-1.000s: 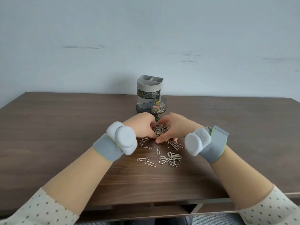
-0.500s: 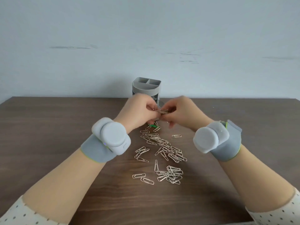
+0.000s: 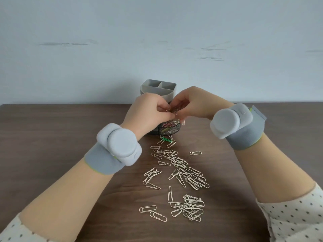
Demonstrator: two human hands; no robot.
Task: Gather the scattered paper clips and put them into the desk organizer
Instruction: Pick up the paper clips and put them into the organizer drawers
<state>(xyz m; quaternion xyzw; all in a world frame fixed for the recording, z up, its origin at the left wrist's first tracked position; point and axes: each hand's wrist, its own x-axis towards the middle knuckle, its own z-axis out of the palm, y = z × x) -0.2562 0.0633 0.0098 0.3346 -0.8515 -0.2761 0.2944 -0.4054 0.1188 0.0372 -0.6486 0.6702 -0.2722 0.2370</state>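
Observation:
A grey desk organizer (image 3: 158,88) stands at the far middle of the brown desk; its clear lower tray (image 3: 168,128) holds several coloured and silver paper clips. My left hand (image 3: 148,112) and my right hand (image 3: 194,104) meet just above that tray, fingers pinched together on a small bunch of paper clips (image 3: 173,109). One clip (image 3: 183,122) hangs loose just below my right hand. Many silver paper clips (image 3: 181,169) lie scattered on the desk in front of the organizer, with a green one (image 3: 166,139) at its foot.
The wooden desk (image 3: 52,137) reaches a pale wall behind the organizer. Grey bands with round white pods sit on both wrists (image 3: 118,145). A tangled clump of clips (image 3: 191,206) lies nearest me, and one stray clip (image 3: 195,153) lies to the right.
Both hands rose from the pile on the desk, carrying a pinch of clips up and away to just above the organizer's tray. The camera tilted down and closer.

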